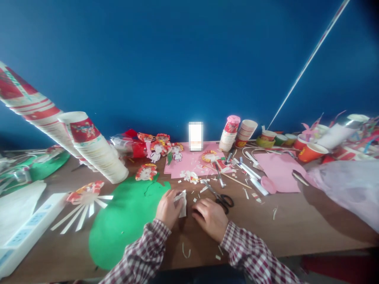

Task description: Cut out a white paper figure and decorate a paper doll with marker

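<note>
My left hand [169, 208] is closed on a small torn-edged piece of white paper [182, 209], pinching it with thumb and fingers just above the table. To its right, my right hand [211, 217] rests on the brown tabletop, loosely curled, with a gap between thumb and forefinger and nothing visible between them. Black-handled scissors [224, 200] lie just beyond the right hand, blades pointing away to the left. A large green paper shape [118, 225] lies under and left of my left hand. White paper scraps [189, 176] are scattered ahead of both hands.
Tall stacks of paper cups [97, 150] lean at the left, near a white power strip [32, 232]. A strip-fringed cup cutout [85, 197] lies beside it. Pink paper [280, 169], a wooden stick [233, 179] and colourful cups [312, 152] spread across the right.
</note>
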Motion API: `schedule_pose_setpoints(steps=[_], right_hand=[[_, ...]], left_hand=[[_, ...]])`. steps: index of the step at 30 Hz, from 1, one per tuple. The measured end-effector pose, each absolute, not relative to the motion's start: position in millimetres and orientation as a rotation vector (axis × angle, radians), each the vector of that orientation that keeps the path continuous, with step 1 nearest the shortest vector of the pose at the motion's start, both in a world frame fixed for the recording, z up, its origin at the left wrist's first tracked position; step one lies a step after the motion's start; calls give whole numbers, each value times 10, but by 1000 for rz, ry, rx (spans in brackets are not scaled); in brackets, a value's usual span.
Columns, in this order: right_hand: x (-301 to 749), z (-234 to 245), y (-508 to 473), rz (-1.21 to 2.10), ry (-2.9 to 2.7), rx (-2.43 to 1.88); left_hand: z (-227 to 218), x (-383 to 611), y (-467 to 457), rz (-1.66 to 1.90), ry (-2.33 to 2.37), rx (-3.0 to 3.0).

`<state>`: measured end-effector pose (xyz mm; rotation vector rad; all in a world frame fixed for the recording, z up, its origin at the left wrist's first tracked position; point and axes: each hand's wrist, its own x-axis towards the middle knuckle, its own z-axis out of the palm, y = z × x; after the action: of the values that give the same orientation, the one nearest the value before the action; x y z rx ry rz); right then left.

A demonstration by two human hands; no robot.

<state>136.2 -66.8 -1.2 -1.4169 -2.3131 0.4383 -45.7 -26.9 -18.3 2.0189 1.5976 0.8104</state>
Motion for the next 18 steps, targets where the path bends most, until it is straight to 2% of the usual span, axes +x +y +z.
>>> schedule_pose_setpoints(steps=[12,18], right_hand=[[1227,94,-517,594,-2273,-1486],[1082,-2,-433,820,-2087,-1486]], left_hand=[[-264,-702,-316,857,1449,1937],[-286,-676,-287,890,1484,1859]])
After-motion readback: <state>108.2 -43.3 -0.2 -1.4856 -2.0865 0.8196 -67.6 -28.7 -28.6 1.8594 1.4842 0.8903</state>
